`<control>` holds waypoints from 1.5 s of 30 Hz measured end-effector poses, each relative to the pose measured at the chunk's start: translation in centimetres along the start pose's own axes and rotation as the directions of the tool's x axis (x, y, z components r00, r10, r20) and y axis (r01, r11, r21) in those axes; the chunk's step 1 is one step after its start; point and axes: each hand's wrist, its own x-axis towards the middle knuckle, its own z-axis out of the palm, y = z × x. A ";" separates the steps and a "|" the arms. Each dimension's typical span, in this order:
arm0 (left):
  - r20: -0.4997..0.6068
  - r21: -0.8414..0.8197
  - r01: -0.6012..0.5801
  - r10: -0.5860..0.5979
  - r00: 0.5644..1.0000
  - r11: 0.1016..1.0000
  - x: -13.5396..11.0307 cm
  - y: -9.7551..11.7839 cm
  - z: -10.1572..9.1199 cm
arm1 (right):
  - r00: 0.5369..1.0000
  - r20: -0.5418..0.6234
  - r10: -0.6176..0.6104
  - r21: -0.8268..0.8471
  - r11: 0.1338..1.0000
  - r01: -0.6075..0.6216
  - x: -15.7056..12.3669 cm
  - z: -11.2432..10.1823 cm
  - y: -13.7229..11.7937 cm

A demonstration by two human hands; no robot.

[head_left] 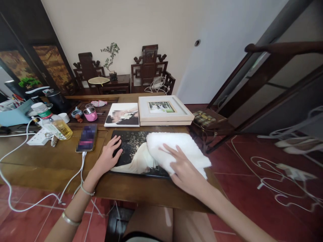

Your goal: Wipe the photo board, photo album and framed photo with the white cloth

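A large dark photo print (131,148) lies flat at the front of the wooden table (63,158). My left hand (108,156) rests on its left edge with fingers spread flat. My right hand (180,166) lies flat on a folded white cloth (176,148) that covers the right part of the print, fingers stretched out. Behind the print lie a smaller photo print (122,115) and a white picture frame (164,111) stacked on another.
A phone (87,137) on a white cable (73,178) lies left of the print. Farther left are a tipped bottle of yellow liquid (54,127), a power strip (39,137), a pink cup (90,114) and a kettle (54,97). Carved chairs stand behind. Cables trail over the red floor at right.
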 end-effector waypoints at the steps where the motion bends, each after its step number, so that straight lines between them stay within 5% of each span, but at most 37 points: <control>1: -0.001 0.004 0.001 -0.001 1.000 1.000 0.0 0.0 0.0 | 1.000 0.005 -0.028 0.002 1.000 0.028 -0.8 -0.2 -0.8; 6: 0.003 0.016 0.022 -0.022 1.000 1.000 0.0 0.2 0.0 | 0.996 0.003 -0.091 0.014 0.996 0.091 -2.3 -0.4 -2.1; 17: 0.023 0.026 0.013 -0.014 1.000 1.000 -0.2 -0.2 0.0 | 0.998 0.039 0.043 -0.072 0.997 -0.040 6.1 0.3 5.9; 21: 0.013 0.009 0.027 -0.028 1.000 1.000 -0.2 -0.1 0.1 | 0.998 0.070 0.008 -0.065 0.998 -0.004 4.2 0.1 3.2; 27: 0.039 0.004 0.063 -0.064 0.997 0.998 -0.2 0.3 0.0 | 0.994 0.042 -0.100 0.006 0.995 0.100 -3.0 -0.7 -3.9; 31: 0.047 0.008 0.058 -0.058 0.997 0.998 -0.2 0.4 -0.1 | 0.994 0.004 -0.112 0.026 0.993 0.112 -4.6 -0.8 -4.3; 40: 0.066 0.027 0.037 -0.039 0.997 0.999 -0.3 0.3 -0.2 | 0.998 0.024 0.061 -0.025 0.998 -0.060 4.3 0.3 4.1; 45: 0.064 0.012 0.062 -0.063 0.996 0.998 -0.3 0.4 -0.2 | 0.997 0.031 0.075 -0.039 0.997 -0.073 7.1 0.4 5.9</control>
